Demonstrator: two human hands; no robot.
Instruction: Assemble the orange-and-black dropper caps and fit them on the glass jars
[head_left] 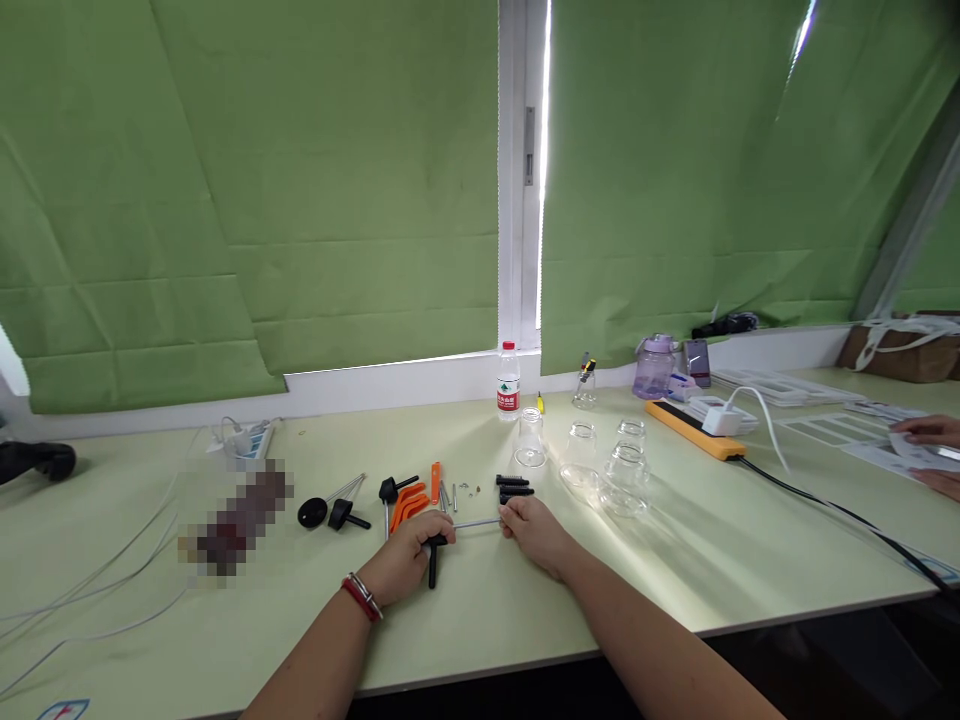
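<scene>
We hold one metal rod (478, 523)
Our left hand (414, 553) clasps the black handle (433, 568) at the rod's left end, our right hand (534, 532) pinches the rod's right end

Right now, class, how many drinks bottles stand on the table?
2: a clear red-capped bottle below the window frame, and a purple bottle behind the orange power strip.

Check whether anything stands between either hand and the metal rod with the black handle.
Nothing visible does: the left hand grips the black handle, and the right hand holds the metal rod near its other end. The black pieces lie just beyond the right hand, not between.
</scene>
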